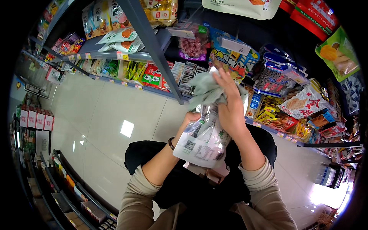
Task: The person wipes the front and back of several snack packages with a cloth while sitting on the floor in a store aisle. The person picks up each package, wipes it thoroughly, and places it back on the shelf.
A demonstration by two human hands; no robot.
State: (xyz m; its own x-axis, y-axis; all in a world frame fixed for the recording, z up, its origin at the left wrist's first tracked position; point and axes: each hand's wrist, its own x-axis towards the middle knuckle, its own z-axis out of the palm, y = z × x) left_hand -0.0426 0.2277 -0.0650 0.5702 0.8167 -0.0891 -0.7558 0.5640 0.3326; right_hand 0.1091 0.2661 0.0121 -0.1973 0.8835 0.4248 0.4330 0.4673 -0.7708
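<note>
A white and clear plastic packaging pouch (pixel 201 146), bearing print and a square code, is tilted above my knees. My left hand (pixel 193 116) grips its left side; most of the fingers are hidden behind the pouch, and a dark band circles the wrist. A crumpled grey-green cloth (pixel 208 89) lies over the pouch's far end. With fingers stretched forward, my right hand (pixel 231 105) holds this cloth against the pouch. The cloth and hand hide the pouch's top, and the hand is slightly blurred.
Ahead stands a dark metal shelf post (pixel 155 46). Hanging bags include a pink candy bag (pixel 193 44) and a blue pouch (pixel 230 60). Small snack packs fill the low shelf (pixel 276 115). Another shelving unit (pixel 77 189) is at lower left, beyond the tiled floor (pixel 100 115).
</note>
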